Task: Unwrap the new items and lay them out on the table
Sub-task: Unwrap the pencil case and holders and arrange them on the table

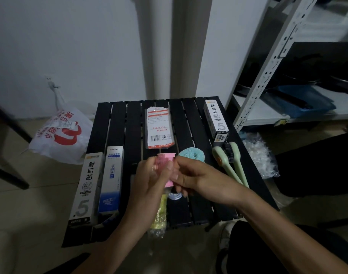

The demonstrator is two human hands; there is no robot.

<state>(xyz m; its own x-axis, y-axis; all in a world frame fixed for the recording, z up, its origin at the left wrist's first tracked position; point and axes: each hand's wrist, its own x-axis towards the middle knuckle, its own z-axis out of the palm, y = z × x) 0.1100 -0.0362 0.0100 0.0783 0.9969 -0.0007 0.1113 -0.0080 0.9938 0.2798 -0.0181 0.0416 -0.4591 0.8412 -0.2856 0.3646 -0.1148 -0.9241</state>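
A pink plastic item (166,157) is held above the middle of the black slatted table (195,123). My left hand (149,182) grips its left side and my right hand (189,175) pinches its right side. Below my hands a yellow item in clear wrap (160,214) lies on the table's front edge, beside a clear tape roll (174,195). A flat red-and-white packet (159,127) lies at the table's centre. A pale blue round item (192,154) sits just behind my right hand.
Two pen-refill boxes (86,186) (112,178) lie at the table's left, a third box (216,119) at the far right. Two green brushes (232,165) lie near the right edge. A white shopping bag (60,135) sits on the floor left, crumpled clear wrap (260,155) right, a metal shelf (268,62) beyond.
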